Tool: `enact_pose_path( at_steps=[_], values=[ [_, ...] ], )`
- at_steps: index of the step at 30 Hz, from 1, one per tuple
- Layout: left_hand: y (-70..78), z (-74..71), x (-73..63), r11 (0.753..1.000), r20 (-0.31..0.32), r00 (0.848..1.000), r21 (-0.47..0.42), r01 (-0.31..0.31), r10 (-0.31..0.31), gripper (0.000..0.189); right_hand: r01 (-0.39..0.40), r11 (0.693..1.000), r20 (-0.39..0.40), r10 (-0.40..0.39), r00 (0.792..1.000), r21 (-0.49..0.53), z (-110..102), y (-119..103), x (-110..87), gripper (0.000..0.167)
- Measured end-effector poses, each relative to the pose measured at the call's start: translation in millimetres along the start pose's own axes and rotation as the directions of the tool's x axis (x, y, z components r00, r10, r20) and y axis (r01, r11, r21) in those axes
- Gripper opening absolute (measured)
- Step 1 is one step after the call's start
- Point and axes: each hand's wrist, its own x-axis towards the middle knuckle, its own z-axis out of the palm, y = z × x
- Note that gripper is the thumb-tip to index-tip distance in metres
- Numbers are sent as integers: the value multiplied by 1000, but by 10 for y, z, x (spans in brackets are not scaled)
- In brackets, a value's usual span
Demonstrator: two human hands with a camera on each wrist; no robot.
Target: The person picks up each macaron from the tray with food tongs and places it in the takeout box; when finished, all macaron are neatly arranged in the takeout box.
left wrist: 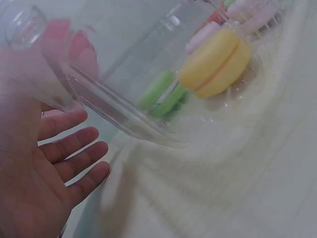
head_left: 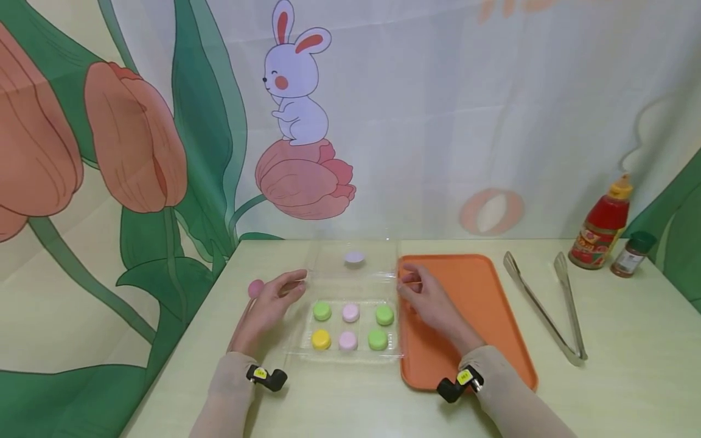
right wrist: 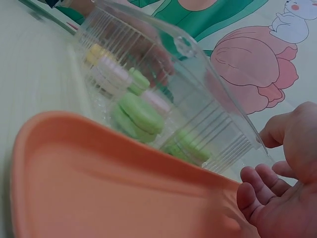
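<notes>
A clear plastic box [head_left: 350, 359] stands in the middle of the table with its hinged lid [head_left: 328, 258] raised towards the back. Inside sit several macarons: green [head_left: 322, 311], pale pink [head_left: 347, 340] and yellow [head_left: 320, 339]. My left hand [head_left: 274, 304] is at the lid's left edge, fingers extended and spread in the left wrist view. At the lid's right edge is my right hand [head_left: 429, 301], above the tray, its fingers loosely bent. The right wrist view has that hand [right wrist: 290, 173] by the lid's corner; a firm grip does not show.
An orange tray [head_left: 465, 359] lies right of the box. Beyond it are metal tongs [head_left: 547, 316], a red sauce bottle [head_left: 599, 228] and a small spice jar [head_left: 632, 254]. A pink round thing [head_left: 255, 288] is partly behind my left hand. A printed curtain [head_left: 411, 121] hangs behind.
</notes>
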Motion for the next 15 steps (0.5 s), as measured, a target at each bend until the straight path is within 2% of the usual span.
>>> enact_pose_path(
  at_steps=[15],
  values=[
    [-82, 8, 16, 999, -36, 999, -46, -24, 23, 49, 68, 991, -32, -65, 997, 114, 23, -4, -9, 53]
  ],
)
